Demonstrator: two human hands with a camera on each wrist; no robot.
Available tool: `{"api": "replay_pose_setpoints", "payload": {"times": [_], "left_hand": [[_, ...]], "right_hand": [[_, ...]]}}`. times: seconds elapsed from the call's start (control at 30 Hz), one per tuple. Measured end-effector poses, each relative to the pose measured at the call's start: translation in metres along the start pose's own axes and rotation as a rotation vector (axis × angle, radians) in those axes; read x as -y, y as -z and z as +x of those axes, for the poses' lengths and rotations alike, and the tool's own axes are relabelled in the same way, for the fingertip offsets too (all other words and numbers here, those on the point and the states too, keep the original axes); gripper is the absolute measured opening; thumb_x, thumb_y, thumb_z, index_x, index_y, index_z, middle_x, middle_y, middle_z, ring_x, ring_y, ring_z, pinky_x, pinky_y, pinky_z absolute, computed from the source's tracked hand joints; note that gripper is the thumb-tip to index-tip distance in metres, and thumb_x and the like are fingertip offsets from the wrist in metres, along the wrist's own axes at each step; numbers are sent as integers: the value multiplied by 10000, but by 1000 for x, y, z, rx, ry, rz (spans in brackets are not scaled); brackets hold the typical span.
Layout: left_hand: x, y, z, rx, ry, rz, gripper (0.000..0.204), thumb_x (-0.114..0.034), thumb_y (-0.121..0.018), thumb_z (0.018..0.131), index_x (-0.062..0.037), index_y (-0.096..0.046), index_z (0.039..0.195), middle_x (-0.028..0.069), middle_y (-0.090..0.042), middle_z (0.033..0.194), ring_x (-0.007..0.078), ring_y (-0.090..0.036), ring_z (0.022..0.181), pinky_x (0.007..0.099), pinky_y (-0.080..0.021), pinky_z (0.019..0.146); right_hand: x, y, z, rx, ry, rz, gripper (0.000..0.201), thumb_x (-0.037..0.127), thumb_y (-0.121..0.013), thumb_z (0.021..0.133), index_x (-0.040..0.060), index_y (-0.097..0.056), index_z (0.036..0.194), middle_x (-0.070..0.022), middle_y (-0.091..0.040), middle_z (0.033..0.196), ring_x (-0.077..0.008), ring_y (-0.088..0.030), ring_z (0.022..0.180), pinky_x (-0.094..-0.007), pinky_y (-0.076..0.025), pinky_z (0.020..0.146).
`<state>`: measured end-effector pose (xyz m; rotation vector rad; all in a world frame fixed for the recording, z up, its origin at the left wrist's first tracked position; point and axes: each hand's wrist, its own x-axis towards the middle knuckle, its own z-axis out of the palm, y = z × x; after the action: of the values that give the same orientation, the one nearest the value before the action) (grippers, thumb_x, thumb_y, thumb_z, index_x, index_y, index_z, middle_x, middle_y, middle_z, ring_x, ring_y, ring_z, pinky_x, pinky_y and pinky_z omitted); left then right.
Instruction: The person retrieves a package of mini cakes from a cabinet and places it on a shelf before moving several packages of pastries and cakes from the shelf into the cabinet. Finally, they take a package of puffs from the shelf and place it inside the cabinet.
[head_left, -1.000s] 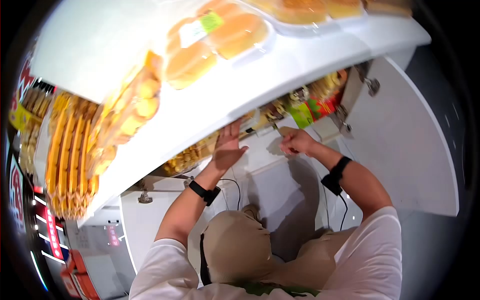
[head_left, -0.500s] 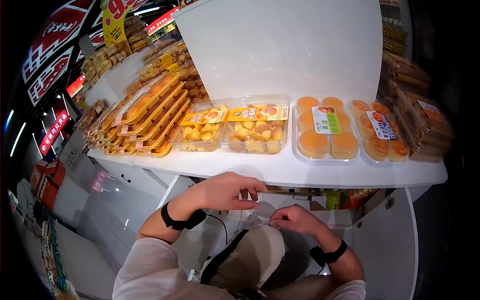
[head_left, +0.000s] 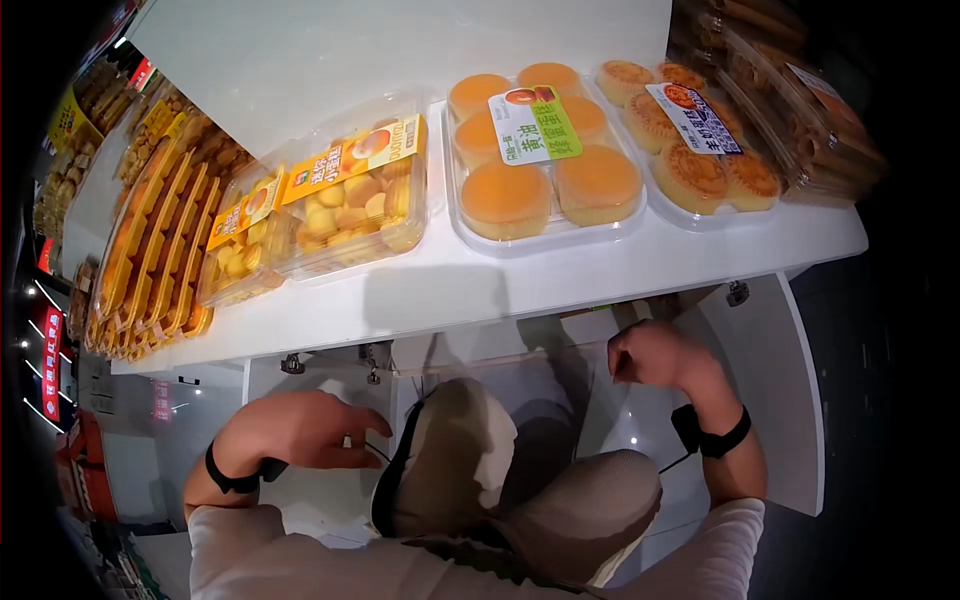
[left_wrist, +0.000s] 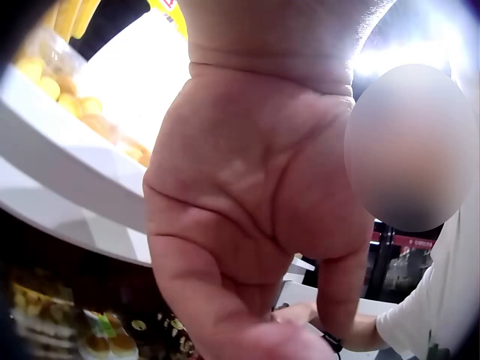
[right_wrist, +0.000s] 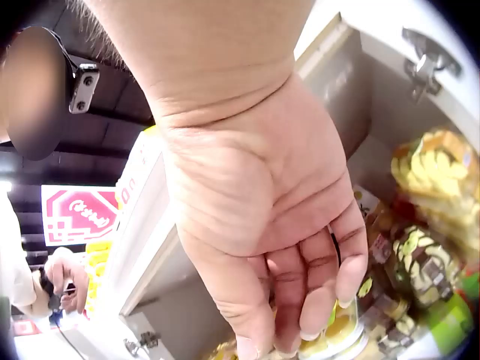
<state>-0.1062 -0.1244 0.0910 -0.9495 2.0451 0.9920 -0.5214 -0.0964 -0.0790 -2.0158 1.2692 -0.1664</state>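
Note:
My left hand [head_left: 310, 430] hovers low on the left, in front of the counter and near the knees, fingers loosely bent with nothing in them. In the left wrist view its palm [left_wrist: 240, 180] shows bare. At the right, my right hand [head_left: 660, 358] hangs before the opened cabinet, beside its right door [head_left: 800, 400]. The right wrist view shows that palm [right_wrist: 255, 180] holding nothing, its fingers relaxed and slightly bent. Beyond the fingers, packaged snacks [right_wrist: 427, 262] fill part of the cabinet.
On the white counter [head_left: 420, 295] stand a clear box of round orange-topped cakes [head_left: 505, 200], boxes of small yellow cakes [head_left: 355, 200], a box of patterned cakes [head_left: 690, 175] and stacked orange trays [head_left: 160, 250]. Metal hinges [head_left: 737, 293] show at the cabinet doors. A thin cable [head_left: 680, 462] hangs from the right wristband.
A second ago both hands were at the cabinet opening under the counter. They rose and drew back, close together, then spread apart, left and right. The head view also shifted.

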Motion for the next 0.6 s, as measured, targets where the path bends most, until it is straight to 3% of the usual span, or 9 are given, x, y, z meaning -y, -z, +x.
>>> {"api": "replay_pose_setpoints", "payload": {"times": [0.07, 0.17, 0.2, 0.27, 0.33, 0.37, 0.43, 0.5, 0.6], "left_hand": [[-13, 10, 23, -121, -136, -54, 394, -337, -614, 913, -111, -561, 1232, 68, -693, 833, 260, -665, 735, 351, -506, 676], [-18, 8, 55, -174, -119, -183, 380, -340, -611, 917, -95, -566, 1204, 113, -676, 813, 270, -659, 739, 374, -512, 670], [-16, 1, 63, -155, -128, -198, 380, -340, -611, 917, -95, -566, 1204, 113, -676, 813, 270, -659, 739, 374, -512, 670], [-14, -16, 76, -251, -324, -286, 340, -311, -622, 916, -87, -574, 1167, 102, -645, 780, 230, -643, 721, 355, -503, 652], [-34, -22, 76, -143, -374, -583, 309, -290, -626, 916, -76, -578, 1133, 90, -622, 762, 200, -612, 699, 336, -488, 632], [-39, -37, 85, -171, -387, -614, 282, -266, -641, 907, -71, -591, 1103, 79, -608, 743, 168, -583, 674, 322, -477, 618], [-63, -47, 81, -204, -370, -676, 251, -239, -632, 917, -93, -599, 1119, 78, -627, 769, 181, -588, 678, 316, -469, 621], [-78, -49, 68, -237, -406, -624, 239, -237, -629, 914, -90, -600, 1100, 92, -635, 776, 211, -600, 677, 332, -472, 615], [-99, -34, 29, -280, -450, -551, 218, -246, -622, 902, -83, -601, 1045, 120, -647, 771, 270, -624, 685, 367, -482, 614]], "right_hand": [[23, 21, -16, -2, -31, 57, 192, 241, -744, 763, 72, -656, 778, -82, -659, 745, -273, -627, 709, -368, -478, 636], [60, 32, -40, 12, -109, 168, 293, 301, -755, 780, 47, -612, 747, -114, -601, 682, -294, -552, 613, -373, -440, 584], [59, 22, -47, 9, -78, 254, 276, 289, -746, 799, 47, -617, 766, -105, -606, 686, -267, -556, 607, -361, -444, 586], [67, 5, -65, 20, -61, 336, 260, 277, -736, 819, 46, -623, 785, -96, -612, 690, -240, -560, 602, -349, -448, 587], [85, -15, -88, -91, -288, 740, 198, 220, -700, 875, 41, -618, 856, -43, -598, 683, -128, -541, 603, -284, -437, 578], [92, -32, -98, -83, -304, 734, 198, 220, -700, 875, 41, -618, 856, -43, -598, 683, -128, -541, 603, -284, -437, 578], [112, -56, -116, -257, -412, 997, 139, 158, -662, 909, 35, -601, 929, 8, -569, 694, -43, -503, 646, -228, -425, 589], [158, -42, -128, -226, -541, 971, 101, 111, -638, 913, 29, -588, 945, 25, -556, 711, -24, -487, 657, -208, -412, 588], [201, -47, -151, -235, -537, 997, 84, 103, -615, 924, 32, -600, 966, 18, -591, 792, -32, -493, 683, -206, -416, 607]]}}
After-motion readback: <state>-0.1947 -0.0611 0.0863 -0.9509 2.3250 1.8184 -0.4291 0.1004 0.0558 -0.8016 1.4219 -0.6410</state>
